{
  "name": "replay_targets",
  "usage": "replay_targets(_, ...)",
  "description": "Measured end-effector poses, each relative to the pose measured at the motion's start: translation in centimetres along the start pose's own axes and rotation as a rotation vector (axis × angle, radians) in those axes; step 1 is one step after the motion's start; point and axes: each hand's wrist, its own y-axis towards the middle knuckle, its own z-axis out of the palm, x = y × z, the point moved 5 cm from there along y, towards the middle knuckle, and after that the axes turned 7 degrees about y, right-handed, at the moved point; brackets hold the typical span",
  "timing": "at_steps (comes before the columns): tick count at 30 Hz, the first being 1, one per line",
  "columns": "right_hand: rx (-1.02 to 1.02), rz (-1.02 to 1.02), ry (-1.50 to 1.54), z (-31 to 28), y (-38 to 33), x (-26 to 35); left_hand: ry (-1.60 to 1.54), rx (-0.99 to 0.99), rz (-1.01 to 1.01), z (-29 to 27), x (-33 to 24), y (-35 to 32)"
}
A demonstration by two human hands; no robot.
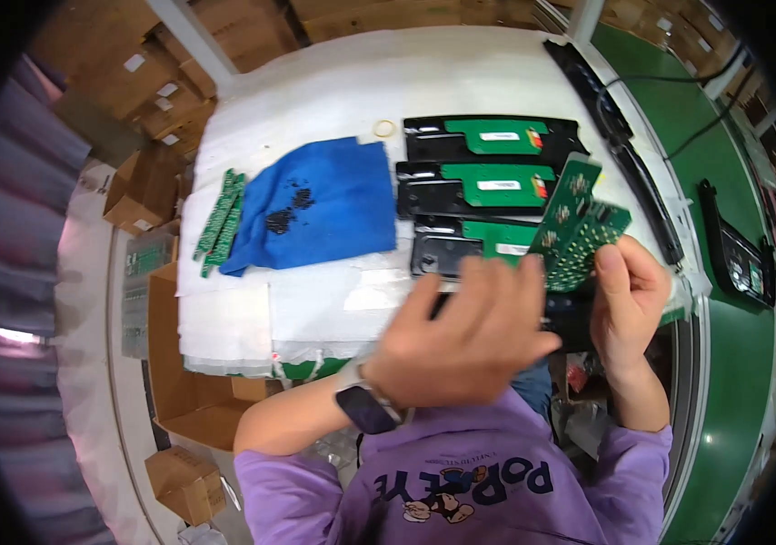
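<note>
My right hand (629, 300) pinches a pair of green circuit boards (583, 213), thumb near their lower right edge, and holds them tilted above the table's right side. My left hand (461, 341), with a smartwatch on the wrist, is slightly blurred. Its fingers are stretched out and apart near the boards' lower left; whether a fingertip touches them I cannot tell. Behind both hands lie three black plastic panels (429, 198) in a stack of rows, each with a green board (497, 136) on it. The nearest panel is partly hidden by my left hand and the held boards.
On the white table (315, 91), a blue cloth (343, 209) bears a pile of small black parts (281, 220). Narrow green board strips (222, 222) lie left of it. A yellowish ring (384, 128) sits behind. Long black strips (629, 150) line the right edge. Cardboard boxes (193, 391) stand around.
</note>
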Motion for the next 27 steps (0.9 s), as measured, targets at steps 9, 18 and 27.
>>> replay_targets(9, 0.523, -0.964, -0.885, 2.7, -6.0, 2.5, -0.431, 0.457, -0.213, 3.7, 1.7, -8.0)
replay_targets(18, 0.561, -0.87, -0.915, 3.7, -5.2, -0.7, -0.595, 0.427, -0.252, 4.5, 1.1, -8.6)
replay_targets(27, 0.548, -0.639, -0.696, 3.0, -4.4, -2.3, -0.341, 0.418, -0.062, 4.0, 0.1, -7.9)
